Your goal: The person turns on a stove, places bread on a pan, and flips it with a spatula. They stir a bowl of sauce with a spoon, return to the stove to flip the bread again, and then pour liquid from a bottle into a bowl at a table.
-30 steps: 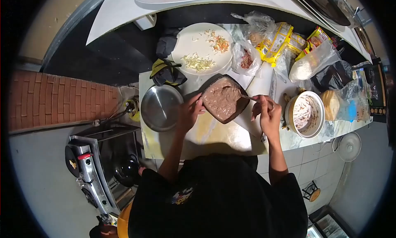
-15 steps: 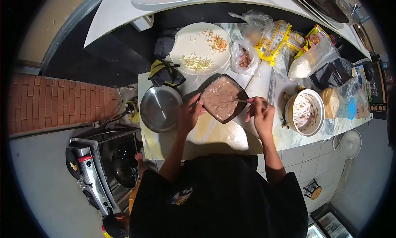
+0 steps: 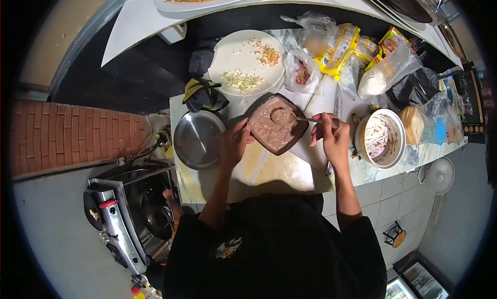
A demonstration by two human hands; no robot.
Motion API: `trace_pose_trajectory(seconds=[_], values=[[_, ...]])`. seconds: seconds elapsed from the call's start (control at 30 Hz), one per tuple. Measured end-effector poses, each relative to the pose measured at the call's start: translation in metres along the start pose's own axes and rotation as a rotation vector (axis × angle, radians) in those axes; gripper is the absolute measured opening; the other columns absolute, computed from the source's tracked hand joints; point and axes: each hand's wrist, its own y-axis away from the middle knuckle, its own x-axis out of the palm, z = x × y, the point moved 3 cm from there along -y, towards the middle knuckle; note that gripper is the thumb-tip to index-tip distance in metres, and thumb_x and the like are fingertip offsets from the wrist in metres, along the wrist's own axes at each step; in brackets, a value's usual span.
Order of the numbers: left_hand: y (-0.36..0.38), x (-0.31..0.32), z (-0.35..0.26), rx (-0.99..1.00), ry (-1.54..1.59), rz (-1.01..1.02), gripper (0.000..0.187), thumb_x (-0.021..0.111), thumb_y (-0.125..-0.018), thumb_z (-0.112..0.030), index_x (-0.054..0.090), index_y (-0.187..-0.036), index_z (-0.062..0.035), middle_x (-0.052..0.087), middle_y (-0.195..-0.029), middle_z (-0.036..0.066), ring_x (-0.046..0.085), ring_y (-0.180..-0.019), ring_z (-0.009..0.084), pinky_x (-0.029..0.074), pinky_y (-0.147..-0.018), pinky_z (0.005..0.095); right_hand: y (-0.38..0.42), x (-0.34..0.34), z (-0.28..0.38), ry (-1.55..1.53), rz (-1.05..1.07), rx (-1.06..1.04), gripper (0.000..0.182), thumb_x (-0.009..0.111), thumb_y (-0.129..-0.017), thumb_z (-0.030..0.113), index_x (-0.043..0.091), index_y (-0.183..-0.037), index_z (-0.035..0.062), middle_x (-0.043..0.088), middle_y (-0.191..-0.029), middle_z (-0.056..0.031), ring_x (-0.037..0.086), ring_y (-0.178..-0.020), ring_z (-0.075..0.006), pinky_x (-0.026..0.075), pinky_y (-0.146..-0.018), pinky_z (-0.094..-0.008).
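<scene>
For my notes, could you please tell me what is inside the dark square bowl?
The bowl holds a lumpy brown mixture with a spoon dipped in it. The mixture covers the bottom, which cannot be seen.

Near the centre of the frame you have a dark, square bowl point(image 3: 298, 133) with rounded corners, turned like a diamond. Thick, lumpy, brownish-pink mixture point(image 3: 265, 129) fills much of it, leaving the dark inner wall bare at lower right. Your left grip point(image 3: 236, 142) touches its left edge. Your right grip point(image 3: 331, 136) holds a spoon point(image 3: 310, 120) by its handle, its head in the mixture, smeared with it.
</scene>
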Motion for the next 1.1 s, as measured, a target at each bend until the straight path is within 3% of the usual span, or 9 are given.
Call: trace_pose_trajectory(seconds=[0.1, 0.17, 0.27, 0.43, 0.6, 0.7, 0.83, 0.9, 1.1], values=[[0.000, 0.001, 0.003, 0.020, 0.021, -0.011, 0.032, 0.054, -0.094, -0.012, 0.054, -0.120, 0.0072, 0.066, -0.091, 0.014, 0.066, -0.070, 0.0162, 0.057, -0.064, 0.0274, 0.003, 0.011, -0.033, -0.056, -0.100, 0.049, 0.033, 0.041, -0.101, 0.019, 0.059, -0.091, -0.0079, 0.058, -0.060, -0.0075, 0.054, -0.045, -0.0128, 0.042, -0.046, -0.0261], [-0.001, 0.002, 0.007, 0.022, 0.038, -0.021, 0.031, 0.053, -0.094, -0.012, 0.054, -0.119, 0.0069, 0.066, -0.092, 0.014, 0.066, -0.070, 0.0159, 0.057, -0.064, 0.0275, 0.010, 0.017, -0.051, -0.018, -0.042, 0.100, 0.033, 0.041, -0.100, 0.019, 0.058, -0.091, -0.0081, 0.058, -0.060, -0.0080, 0.055, -0.046, -0.0130, 0.043, -0.047, -0.0265], [0.001, 0.001, 0.008, 0.011, 0.040, -0.023, 0.031, 0.054, -0.094, -0.013, 0.054, -0.119, 0.0064, 0.065, -0.095, 0.013, 0.065, -0.069, 0.0153, 0.057, -0.064, 0.0276, 0.017, 0.015, -0.035, -0.008, -0.031, 0.085, 0.033, 0.042, -0.100, 0.019, 0.058, -0.091, -0.0083, 0.058, -0.059, -0.0077, 0.055, -0.047, -0.0130, 0.043, -0.047, -0.0264], [-0.001, 0.000, 0.013, 0.005, 0.052, -0.001, 0.033, 0.054, -0.094, -0.013, 0.053, -0.120, 0.0062, 0.065, -0.094, 0.013, 0.065, -0.071, 0.0150, 0.056, -0.065, 0.0274, 0.013, 0.006, 0.001, 0.150, 0.079, -0.073, 0.034, 0.044, -0.100, 0.019, 0.061, -0.096, -0.0108, 0.057, -0.060, -0.0078, 0.054, -0.048, -0.0122, 0.043, -0.050, -0.0244], [-0.003, 0.000, 0.016, 0.017, 0.051, -0.001, 0.031, 0.053, -0.095, -0.012, 0.052, -0.119, 0.0071, 0.065, -0.093, 0.012, 0.065, -0.072, 0.0147, 0.055, -0.065, 0.0263, 0.008, 0.007, -0.024, 0.365, 0.044, -0.314, 0.028, 0.045, -0.099, 0.015, 0.064, -0.099, -0.0054, 0.053, -0.060, -0.0038, 0.046, -0.051, -0.0084, 0.039, -0.050, -0.0238], [-0.001, 0.001, 0.017, 0.064, 0.026, -0.019, 0.031, 0.053, -0.095, -0.012, 0.052, -0.119, 0.0071, 0.065, -0.093, 0.012, 0.065, -0.071, 0.0139, 0.055, -0.065, 0.0264, 0.022, 0.015, -0.039, 0.114, 0.075, 0.038, 0.030, 0.045, -0.099, 0.019, 0.063, -0.099, -0.0052, 0.058, -0.064, -0.0076, 0.052, -0.051, -0.0115, 0.043, -0.052, -0.0270], [-0.001, 0.001, 0.011, 0.101, -0.017, -0.016, 0.031, 0.053, -0.095, -0.012, 0.053, -0.119, 0.0070, 0.064, -0.091, 0.011, 0.064, -0.069, 0.0130, 0.055, -0.065, 0.0264, 0.026, 0.017, -0.048, -0.111, 0.108, 0.081, 0.037, 0.042, -0.100, 0.025, 0.061, -0.098, -0.0066, 0.058, -0.064, -0.0073, 0.055, -0.049, -0.0136, 0.044, -0.050, -0.0274], [-0.001, 0.000, 0.009, 0.081, 0.009, -0.014, 0.032, 0.053, -0.095, -0.013, 0.053, -0.119, 0.0070, 0.064, -0.091, 0.011, 0.063, -0.068, 0.0129, 0.055, -0.064, 0.0264, 0.022, 0.008, -0.053, -0.187, 0.053, 0.142, 0.040, 0.040, -0.101, 0.026, 0.059, -0.097, -0.0094, 0.058, -0.064, -0.0111, 0.055, -0.046, -0.0156, 0.046, -0.048, -0.0259], [-0.005, 0.000, 0.009, 0.001, 0.058, 0.002, 0.033, 0.052, -0.095, -0.015, 0.052, -0.121, 0.0067, 0.064, -0.091, 0.011, 0.063, -0.070, 0.0130, 0.055, -0.064, 0.0261, 0.030, 0.008, -0.028, -0.097, 0.074, -0.001, 0.042, 0.040, -0.101, 0.027, 0.059, -0.100, -0.0103, 0.059, -0.068, -0.0104, 0.055, -0.048, -0.0144, 0.046, -0.050, -0.0262]])
